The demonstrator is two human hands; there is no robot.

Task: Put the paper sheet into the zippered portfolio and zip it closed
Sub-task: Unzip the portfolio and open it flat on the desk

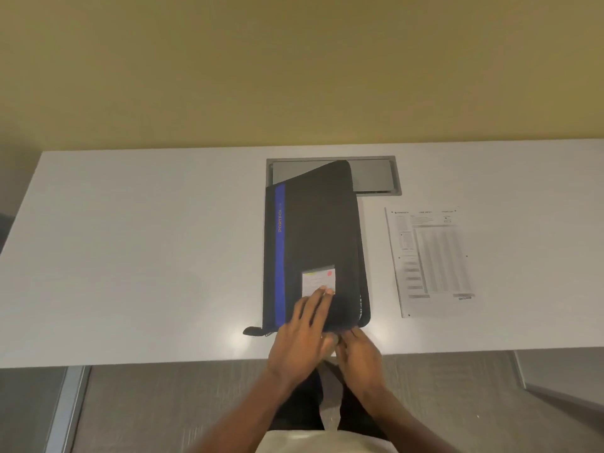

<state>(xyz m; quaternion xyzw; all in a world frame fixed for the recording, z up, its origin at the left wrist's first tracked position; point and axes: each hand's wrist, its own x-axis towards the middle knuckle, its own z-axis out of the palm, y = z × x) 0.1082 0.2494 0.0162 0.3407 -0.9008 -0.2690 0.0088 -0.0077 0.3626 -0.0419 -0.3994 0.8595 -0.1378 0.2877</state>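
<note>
Both hands sit low in the centre of the frame, at the near edge of the portfolio point(315, 243). Her or his left hand point(302, 335) lies flat on the black cover with the fingers stretched out and close together, the fingertips point(327, 291) just reaching a small white label point(318, 279) set into the cover. Beside it, the right hand point(358, 351) is curled at the portfolio's lower right corner; its fingers tuck under the edge there, and whether they pinch a zipper pull or only the fabric is hidden from view.

Black and closed, the portfolio lies slightly tilted on the white table point(147, 256), a blue stripe running down its left side with orange lettering that is partly cut off. A little black tab point(252, 330) sticks out at its lower left corner. Zipper teeth show faintly along the lower right edge, too dark to read clearly. Its far end covers part of a grey recessed panel point(376, 176) in the tabletop.

Right of centre, well apart from the portfolio, the paper sheet point(429, 261) lies flat on the table, its print too blurred to make out. Forearms run off the bottom edge of the frame.
</note>
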